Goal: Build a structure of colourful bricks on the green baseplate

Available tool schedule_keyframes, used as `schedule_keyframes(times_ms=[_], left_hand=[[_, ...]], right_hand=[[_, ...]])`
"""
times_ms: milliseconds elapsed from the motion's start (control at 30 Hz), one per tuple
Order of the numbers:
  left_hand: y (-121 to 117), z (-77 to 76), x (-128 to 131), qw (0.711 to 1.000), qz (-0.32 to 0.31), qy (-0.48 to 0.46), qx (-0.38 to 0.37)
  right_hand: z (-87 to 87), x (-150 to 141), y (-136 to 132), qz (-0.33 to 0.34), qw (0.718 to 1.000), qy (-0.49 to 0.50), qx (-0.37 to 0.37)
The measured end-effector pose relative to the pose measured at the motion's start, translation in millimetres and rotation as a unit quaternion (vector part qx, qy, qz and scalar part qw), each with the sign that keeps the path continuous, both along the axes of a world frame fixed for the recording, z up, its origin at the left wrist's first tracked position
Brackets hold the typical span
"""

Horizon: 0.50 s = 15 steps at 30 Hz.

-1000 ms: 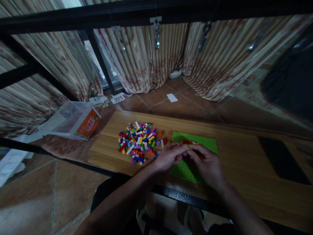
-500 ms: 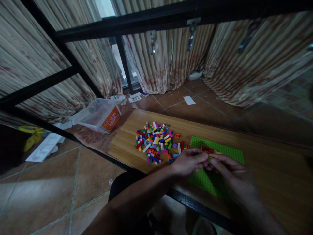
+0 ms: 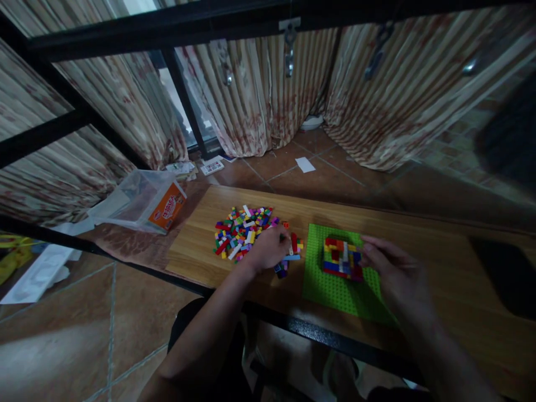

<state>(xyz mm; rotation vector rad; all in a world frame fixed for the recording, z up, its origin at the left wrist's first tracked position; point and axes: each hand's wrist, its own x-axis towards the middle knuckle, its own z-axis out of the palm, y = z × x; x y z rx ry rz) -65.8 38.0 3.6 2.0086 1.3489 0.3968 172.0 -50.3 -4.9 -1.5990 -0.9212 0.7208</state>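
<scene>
My left hand [image 3: 270,245] is at the right side of a pile of loose toy bricks [image 3: 238,233], fingers curled down. Its fingertips are partly hidden, and I cannot make out what is between them. On the green baseplate [image 3: 318,290] sits a block of joined bricks [image 3: 341,259] in red, blue, yellow and white. Beside its right edge is my right hand [image 3: 393,271], thumb and forefinger closed together. Anything in that pinch is too small to name. A light blue brick [image 3: 292,257] lies between the left hand and the baseplate.
The wooden table [image 3: 259,285] has a black front edge. A dark flat object [image 3: 502,273] lies at its right. A clear plastic bin [image 3: 138,201] with an orange label stands past the left end. Black metal bars [image 3: 176,39] and curtains [image 3: 259,100] are behind.
My hands were together over the baseplate, fingering a small yellow-green piece. They have parted: the left moved to the loose bricks, the right stays by the block, which now shows. The view swung sideways and back.
</scene>
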Motion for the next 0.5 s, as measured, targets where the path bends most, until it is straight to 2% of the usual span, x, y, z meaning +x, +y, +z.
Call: schedule_keyframes(times_ms=[167,300,500], left_hand=[[-9,-9.1,3,0.992,-0.020,0.105,0.071],[-14,-9.8,5,0.981,-0.042,0.165,0.093],[-18,-2.7,2,0.974,-0.081,0.173,0.120]], right_hand=[[0.8,10,2,-0.012,1.000,0.014,0.008],[-1.1,12,3,-0.002,1.000,0.018,-0.002],[-5.1,5,1,0.034,0.999,0.003,-0.020]])
